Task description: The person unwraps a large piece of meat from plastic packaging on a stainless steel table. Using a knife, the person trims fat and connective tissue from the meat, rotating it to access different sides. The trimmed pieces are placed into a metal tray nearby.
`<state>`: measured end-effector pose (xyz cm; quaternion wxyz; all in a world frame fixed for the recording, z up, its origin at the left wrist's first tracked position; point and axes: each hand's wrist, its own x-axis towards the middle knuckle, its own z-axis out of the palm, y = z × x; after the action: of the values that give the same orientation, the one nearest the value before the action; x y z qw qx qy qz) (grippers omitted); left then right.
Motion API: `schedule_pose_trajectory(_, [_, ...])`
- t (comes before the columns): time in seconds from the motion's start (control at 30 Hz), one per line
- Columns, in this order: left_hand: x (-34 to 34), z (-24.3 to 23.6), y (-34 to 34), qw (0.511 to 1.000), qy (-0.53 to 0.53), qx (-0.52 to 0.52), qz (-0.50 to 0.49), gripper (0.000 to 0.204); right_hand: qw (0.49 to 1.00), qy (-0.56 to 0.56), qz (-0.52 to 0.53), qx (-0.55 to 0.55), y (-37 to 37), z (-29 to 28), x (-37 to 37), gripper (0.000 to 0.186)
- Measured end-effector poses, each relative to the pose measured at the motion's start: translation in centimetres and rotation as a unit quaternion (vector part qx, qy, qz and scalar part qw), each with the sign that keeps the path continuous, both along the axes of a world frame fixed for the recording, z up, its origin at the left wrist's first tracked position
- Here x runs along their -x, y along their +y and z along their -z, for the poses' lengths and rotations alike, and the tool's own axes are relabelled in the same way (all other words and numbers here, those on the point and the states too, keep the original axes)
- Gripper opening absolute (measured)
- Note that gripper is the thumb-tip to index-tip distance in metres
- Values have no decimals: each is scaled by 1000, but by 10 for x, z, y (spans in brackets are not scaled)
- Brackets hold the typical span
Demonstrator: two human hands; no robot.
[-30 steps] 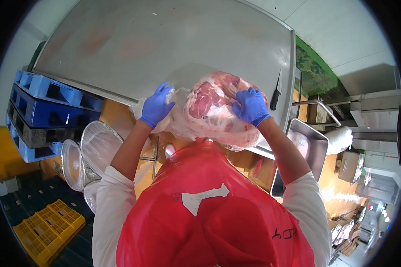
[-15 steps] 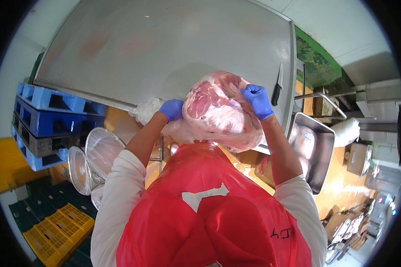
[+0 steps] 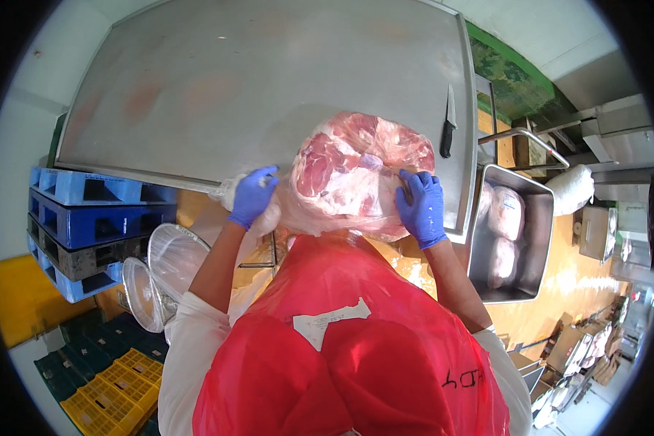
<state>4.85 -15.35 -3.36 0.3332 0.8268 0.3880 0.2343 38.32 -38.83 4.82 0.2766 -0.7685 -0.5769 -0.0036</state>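
Observation:
A large pinkish-red piece of raw meat with white fat lies at the near edge of the steel table, with clear plastic film around its lower left side and near edge. My right hand, in a blue glove, rests against the meat's right side with its fingers spread. To the left of the meat, apart from it, my left hand is gloved in blue too, its fingers apart. Crumpled clear plastic bunches behind and beside that hand at the table edge.
The steel table carries a black-handled knife on its right. Right of the table, a deep metal tub holds wrapped meat pieces. Blue pallets are stacked at left, above lined round containers and yellow crates.
The meat has tipped back from the near edge and lies farther onto the table. My right fist has loosened and spread on its side; my left hand has moved left, away from it.

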Motion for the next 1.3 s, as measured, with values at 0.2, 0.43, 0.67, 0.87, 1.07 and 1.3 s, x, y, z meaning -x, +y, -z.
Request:
schedule_pose_trajectory(0.2, [-20,-111,-19,990,-96,-49,95,19,996,32,64,-55,10,6,20,29])
schedule_pose_trajectory(0.43, [-85,-142,-59,954,101,-125,251,38,965,63,115,226,28,-15,-5,22])
schedule_pose_trajectory(0.67, [-128,-125,-70,936,202,-163,240,29,836,542,76,48,1,12,-33,17])
schedule_pose_trajectory(0.87, [-143,-115,-67,922,193,-204,265,22,800,589,89,79,-1,-4,-23,17])
schedule_pose_trajectory(1.07, [-167,-107,-28,914,221,-31,338,20,956,285,-9,62,-9,-4,1,20])
schedule_pose_trajectory(1.3, [-196,-146,-35,856,235,321,330,29,820,568,45,-45,-15,7,6,17])
